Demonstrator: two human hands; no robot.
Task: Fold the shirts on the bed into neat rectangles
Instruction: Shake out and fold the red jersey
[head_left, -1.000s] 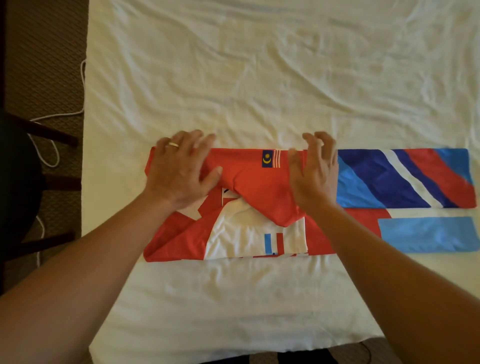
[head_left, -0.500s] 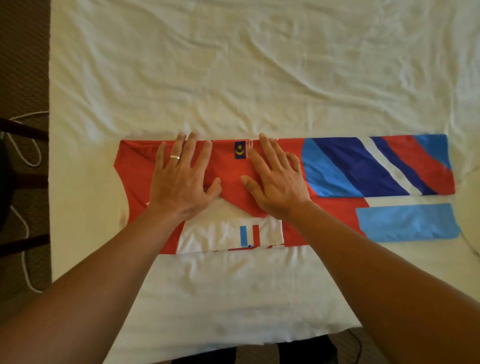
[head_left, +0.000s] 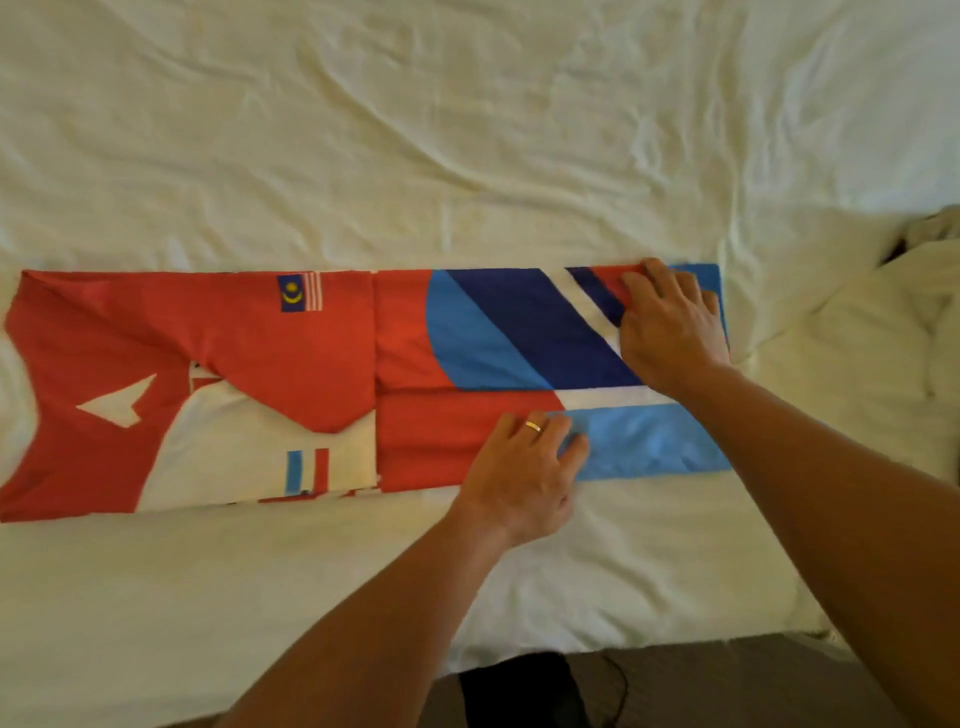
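Red, blue and white shirt (head_left: 332, 364), folded into a long flat strip, lying crosswise on the bed

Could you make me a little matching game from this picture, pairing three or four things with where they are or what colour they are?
Things:
1. left hand
2. right hand
3. flag patch
4. bedsheet

Descriptions:
A. wrinkled and cream-white
B. wears a ring, rests on the shirt's near edge
C. sits on the red part of the shirt, near its far edge
D. rests on the striped blue end of the shirt

Pairs: 1-B, 2-D, 3-C, 4-A
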